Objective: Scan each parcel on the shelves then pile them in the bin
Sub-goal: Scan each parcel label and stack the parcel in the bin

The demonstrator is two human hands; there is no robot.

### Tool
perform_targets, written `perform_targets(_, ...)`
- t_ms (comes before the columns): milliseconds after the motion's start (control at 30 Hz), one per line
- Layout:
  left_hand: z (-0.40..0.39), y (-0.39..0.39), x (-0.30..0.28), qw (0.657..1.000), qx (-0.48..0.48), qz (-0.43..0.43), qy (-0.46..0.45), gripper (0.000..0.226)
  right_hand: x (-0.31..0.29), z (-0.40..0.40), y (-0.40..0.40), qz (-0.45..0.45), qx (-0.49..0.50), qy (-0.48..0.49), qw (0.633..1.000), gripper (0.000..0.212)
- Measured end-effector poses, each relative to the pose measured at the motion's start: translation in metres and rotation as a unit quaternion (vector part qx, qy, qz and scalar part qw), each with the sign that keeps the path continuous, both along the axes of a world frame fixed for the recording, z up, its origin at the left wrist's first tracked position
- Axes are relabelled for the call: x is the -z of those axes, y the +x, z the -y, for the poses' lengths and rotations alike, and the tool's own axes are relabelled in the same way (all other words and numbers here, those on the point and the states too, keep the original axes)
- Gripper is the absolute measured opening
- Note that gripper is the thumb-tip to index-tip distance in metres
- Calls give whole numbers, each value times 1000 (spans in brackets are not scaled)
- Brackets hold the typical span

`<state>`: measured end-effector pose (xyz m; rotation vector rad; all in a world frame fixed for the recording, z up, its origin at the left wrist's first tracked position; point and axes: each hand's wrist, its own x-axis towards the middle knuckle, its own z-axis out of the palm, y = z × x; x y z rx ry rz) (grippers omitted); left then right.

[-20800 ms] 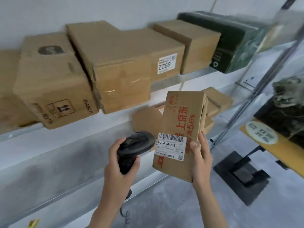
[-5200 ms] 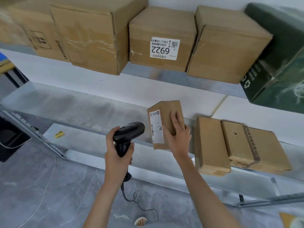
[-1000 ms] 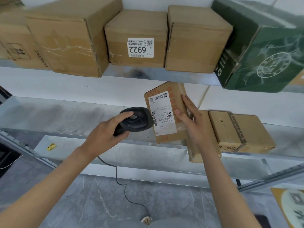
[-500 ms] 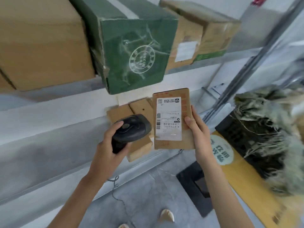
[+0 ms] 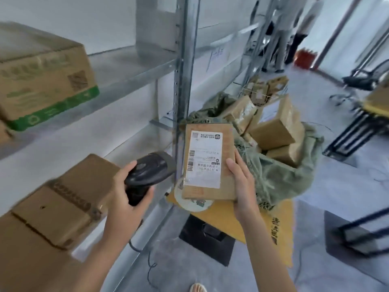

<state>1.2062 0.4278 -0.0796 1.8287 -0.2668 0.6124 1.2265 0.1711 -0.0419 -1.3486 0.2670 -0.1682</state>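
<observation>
My right hand grips a small flat cardboard parcel by its right edge, its white label with a barcode facing me. My left hand holds a black handheld scanner just left of the parcel, its head pointing toward the label. Behind the parcel stands the bin, lined with a green sack and holding several brown boxes. More cardboard parcels lie on the lower shelf at the left.
A metal shelf upright rises just behind the scanner. A box with green print sits on the upper shelf. A yellow board on a black base lies under the bin. Black frames and people stand at the right.
My view has swung right from the shelves to the bin. The parcel and scanner have stayed together in my hands, now in front of the bin.
</observation>
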Motion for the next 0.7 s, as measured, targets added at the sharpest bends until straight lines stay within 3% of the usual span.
perform_targets(233,107,73,-3,997,72,-19,8,71,-11,106,50,63,102,-56,991,65)
perform_targets(300,132,88,-3,997,80,-16,9,73,-17,134,68,90,105,-112,984,62)
perform_targets(367,149,101,-1,996,85,-1,5,71,-23,162,86,105,102,-228,963,60)
perform_targets(433,162,112,3,996,85,-15,5,69,-28,191,106,122,77,-389,910,62)
perform_targets(533,176,124,10,995,84,-51,-1,72,-34,220,130,108,-43,-600,791,65)
perform_targets(633,184,132,12,995,79,-65,-1,76,-31,234,149,97,-144,-713,679,68)
perform_targets(700,188,136,12,995,74,-64,2,72,-29,244,160,107,-160,-734,652,68)
